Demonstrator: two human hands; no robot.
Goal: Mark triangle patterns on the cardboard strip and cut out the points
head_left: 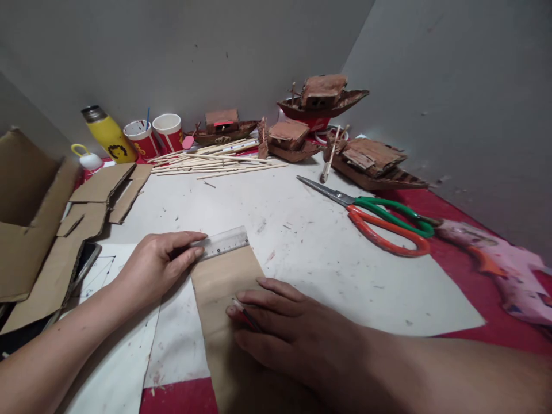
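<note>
My left hand (166, 261) pinches the left end of a clear ruler (226, 242), which lies across the far edge of a brown cardboard piece (219, 284). Over the middle of that cardboard rests my right hand (280, 322), with a thin dark and red pencil (250, 319) held between its thumb and fingers, the tip pointing up and left. Beneath the left forearm is a white sheet (116, 339) with drawn lines and dots.
Scissors (366, 215) with green and orange handles lie right of centre. Wooden sticks (215, 164) and brown model boats (293, 141) stand farther back. A yellow bottle (110, 135), red cups (168, 132) and cardboard scraps (92, 192) are left; a pink glue gun (495, 259) is right.
</note>
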